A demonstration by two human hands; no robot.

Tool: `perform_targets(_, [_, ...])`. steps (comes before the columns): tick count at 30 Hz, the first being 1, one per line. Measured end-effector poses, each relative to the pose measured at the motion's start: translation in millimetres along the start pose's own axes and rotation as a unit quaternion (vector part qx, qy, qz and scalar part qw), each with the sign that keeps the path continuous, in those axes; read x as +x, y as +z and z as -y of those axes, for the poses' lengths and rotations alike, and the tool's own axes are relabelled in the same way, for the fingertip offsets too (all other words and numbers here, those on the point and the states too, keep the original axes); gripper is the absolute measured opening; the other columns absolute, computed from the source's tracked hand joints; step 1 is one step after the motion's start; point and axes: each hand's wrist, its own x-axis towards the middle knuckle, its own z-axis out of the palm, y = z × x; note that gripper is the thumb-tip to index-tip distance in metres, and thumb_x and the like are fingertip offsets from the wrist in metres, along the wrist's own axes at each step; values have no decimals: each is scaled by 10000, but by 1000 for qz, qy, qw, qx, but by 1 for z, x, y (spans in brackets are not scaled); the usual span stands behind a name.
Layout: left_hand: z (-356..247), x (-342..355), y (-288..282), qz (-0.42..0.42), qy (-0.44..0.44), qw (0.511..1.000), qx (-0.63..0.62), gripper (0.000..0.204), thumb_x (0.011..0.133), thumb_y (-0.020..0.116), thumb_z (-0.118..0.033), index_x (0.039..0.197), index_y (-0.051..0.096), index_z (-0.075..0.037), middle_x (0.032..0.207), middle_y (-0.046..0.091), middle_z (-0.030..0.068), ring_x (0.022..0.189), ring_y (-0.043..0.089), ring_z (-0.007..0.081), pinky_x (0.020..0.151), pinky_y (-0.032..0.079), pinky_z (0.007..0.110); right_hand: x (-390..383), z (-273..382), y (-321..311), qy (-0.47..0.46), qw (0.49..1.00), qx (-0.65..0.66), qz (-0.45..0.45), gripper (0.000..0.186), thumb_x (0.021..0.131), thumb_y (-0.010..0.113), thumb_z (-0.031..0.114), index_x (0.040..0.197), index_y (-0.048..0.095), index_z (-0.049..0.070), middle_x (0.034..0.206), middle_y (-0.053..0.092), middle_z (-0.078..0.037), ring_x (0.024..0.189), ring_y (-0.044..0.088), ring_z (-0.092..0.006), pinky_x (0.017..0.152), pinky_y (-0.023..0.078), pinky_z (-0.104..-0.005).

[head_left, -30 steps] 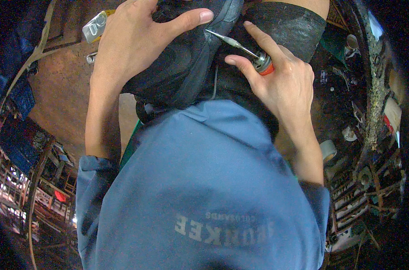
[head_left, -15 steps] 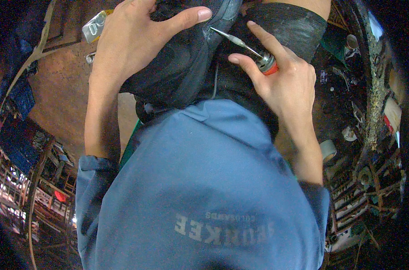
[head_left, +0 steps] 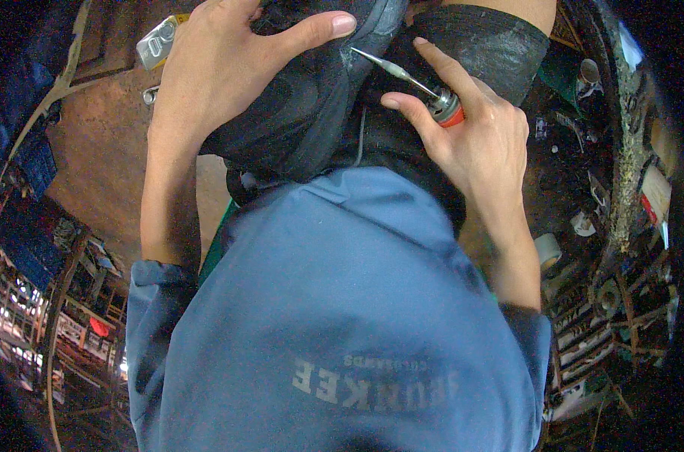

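My left hand [head_left: 214, 71] rests on crumpled black material [head_left: 297, 113] over my lap, its thumb stretched out toward a greyish, smeared fold [head_left: 364, 41]; its other fingers are mostly hidden at the upper edge. In my right hand [head_left: 473, 135] is a pointed tool [head_left: 443, 102] with a slender silver shaft and a red-and-metal handle. The index finger lies extended along it and the thumb is on its other side. The tip sits at the fold, just below my left thumb; whether it touches is unclear. A black band of material [head_left: 492, 45] covers my right leg.
A silver-and-yellow container [head_left: 161, 41] and a small metal object [head_left: 152, 94] lie beyond my left wrist on the brown floor [head_left: 93, 166]. A rough post [head_left: 624, 173], a cup-like object [head_left: 589, 71], a pale roll [head_left: 546, 248] and scattered clutter are at the right.
Since a second ago my right hand and the tool have shifted slightly right, the tip moving a little along the fold. My left hand has barely moved.
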Motion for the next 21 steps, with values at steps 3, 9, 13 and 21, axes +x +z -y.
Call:
perform_targets(3, [-5, -4, -4, 18, -32, 999, 29, 448, 951, 883, -354, 1172, 665, -31, 1150, 739, 133, 1099, 708, 262, 976, 544, 395, -1, -1, 1, 0, 1000, -5, 4, 670, 857, 859, 641, 1384, 775, 237, 959, 814, -196, 841, 802, -401, 730, 638, -469])
perform_targets(9, [-8, -1, -2, 3, -17, 1000, 17, 449, 950, 882, -361, 1171, 666, -35, 1148, 740, 129, 1102, 708, 263, 975, 544, 397, -2, -1, -1, 12, 1000, 1, 8, 678, 860, 855, 644, 1391, 769, 231, 964, 814, -197, 858, 801, -409, 749, 639, -474])
perform_targets(13, [-10, -2, -4, 15, -35, 999, 36, 452, 950, 882, -365, 1171, 666, -35, 1154, 743, 126, 1109, 709, 264, 979, 545, 402, -1, -1, 0, 8, 1000, 5, 2, 679, 860, 852, 648, 1385, 771, 226, 965, 813, -203, 869, 800, -413, 755, 639, -479])
perform_targets(21, [-13, -3, -2, 2, -36, 998, 47, 455, 945, 887, -366, 1173, 667, -40, 1157, 745, 122, 1116, 710, 262, 986, 547, 406, -2, -3, 0, -3, 1000, 3, 8, 663, 856, 854, 648, 1358, 782, 220, 961, 813, -204, 844, 796, -413, 732, 638, -478])
